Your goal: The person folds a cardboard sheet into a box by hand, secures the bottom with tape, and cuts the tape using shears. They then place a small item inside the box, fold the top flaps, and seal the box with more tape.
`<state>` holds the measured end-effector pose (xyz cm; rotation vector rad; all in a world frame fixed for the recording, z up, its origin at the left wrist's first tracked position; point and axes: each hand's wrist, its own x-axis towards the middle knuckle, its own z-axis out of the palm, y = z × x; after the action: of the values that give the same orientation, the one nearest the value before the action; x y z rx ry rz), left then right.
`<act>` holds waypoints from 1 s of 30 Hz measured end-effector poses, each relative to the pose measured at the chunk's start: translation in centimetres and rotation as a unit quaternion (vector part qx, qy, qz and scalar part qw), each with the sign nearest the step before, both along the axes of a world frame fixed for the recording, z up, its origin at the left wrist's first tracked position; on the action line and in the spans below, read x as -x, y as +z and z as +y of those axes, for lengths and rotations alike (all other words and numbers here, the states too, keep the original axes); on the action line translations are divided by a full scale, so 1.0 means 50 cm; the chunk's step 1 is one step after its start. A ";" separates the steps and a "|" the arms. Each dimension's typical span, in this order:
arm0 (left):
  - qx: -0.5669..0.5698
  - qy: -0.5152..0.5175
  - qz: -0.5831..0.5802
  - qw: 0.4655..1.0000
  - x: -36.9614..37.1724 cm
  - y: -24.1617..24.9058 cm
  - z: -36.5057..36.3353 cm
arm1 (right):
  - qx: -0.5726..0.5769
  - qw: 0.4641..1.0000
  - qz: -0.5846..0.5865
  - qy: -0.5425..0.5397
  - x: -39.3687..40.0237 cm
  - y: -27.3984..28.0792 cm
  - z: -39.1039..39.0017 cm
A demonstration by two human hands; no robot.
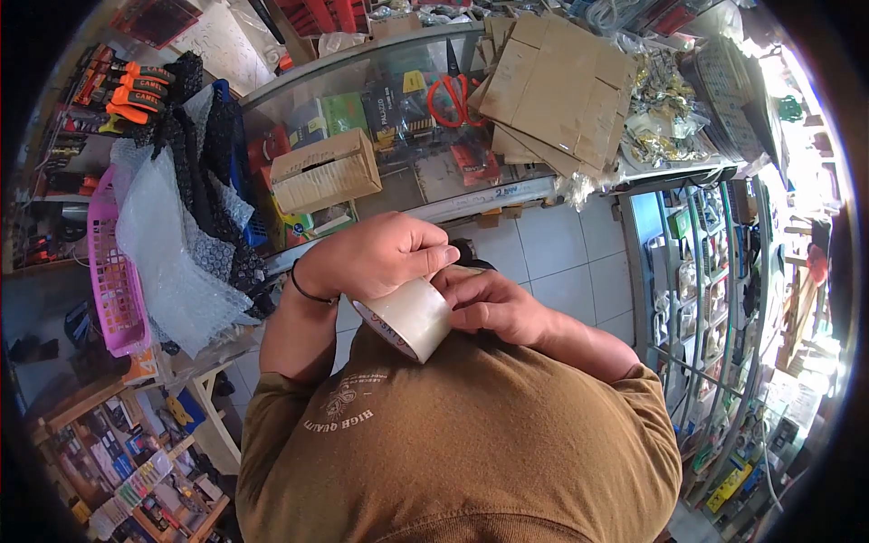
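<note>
Clear tape roll (407,317) is up in front of our chest, just off the shirt (471,425), on our side of the worktop (507,192), not resting on it. Left hand (385,253) grasps the roll from above, fingers curled, tips hidden. Right hand (502,312) has its fingertips bent in at the roll's right edge; can't tell if they pinch any film.

Step reads as working at the tape's edge. Next move calls for a steady left hold and a fingertip under the film.

Printed end face points down-left; long axis runs lower left to upper right, roll tilted.

On the worktop beyond: small carton (326,176), scissors (450,100), stacked flat cardboard (561,86). Pink basket (113,271) with bubble wrap (167,231) off to our left.
</note>
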<state>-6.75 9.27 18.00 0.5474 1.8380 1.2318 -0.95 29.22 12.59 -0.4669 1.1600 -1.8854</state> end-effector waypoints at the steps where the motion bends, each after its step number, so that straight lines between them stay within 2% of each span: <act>1: 0.001 0.003 0.000 1.000 -0.001 -0.003 0.000 | 0.000 1.000 -0.007 0.004 0.000 0.005 -0.001; 9: 0.015 0.010 -0.005 1.000 0.000 -0.006 -0.004 | -0.007 1.000 0.013 -0.003 0.003 0.009 -0.005; 15: 0.002 0.016 -0.001 1.000 0.000 -0.012 -0.010 | -0.014 0.999 -0.035 0.011 0.008 0.007 -0.010; 17: -0.006 0.024 -0.014 1.000 0.000 -0.013 -0.011 | -0.020 0.994 -0.104 0.034 0.008 0.004 -0.012; 20: -0.010 0.017 -0.001 1.000 0.003 -0.033 -0.019 | -0.015 0.990 -0.128 0.051 0.003 0.000 -0.024; 24: -0.025 0.036 -0.032 0.999 0.004 -0.040 -0.030 | 0.000 0.994 -0.096 0.045 0.009 0.000 -0.028; 27: -0.038 0.047 -0.033 0.998 0.004 -0.044 -0.034 | 0.025 0.988 -0.155 0.002 0.005 0.000 -0.031; 30: -0.046 0.037 -0.023 0.998 0.007 -0.043 -0.033 | -0.033 0.978 -0.205 0.016 0.006 0.002 -0.030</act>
<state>-7.11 7.60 15.88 0.5017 1.7833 1.3726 -1.23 27.74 12.69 -0.0501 0.9286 -1.7999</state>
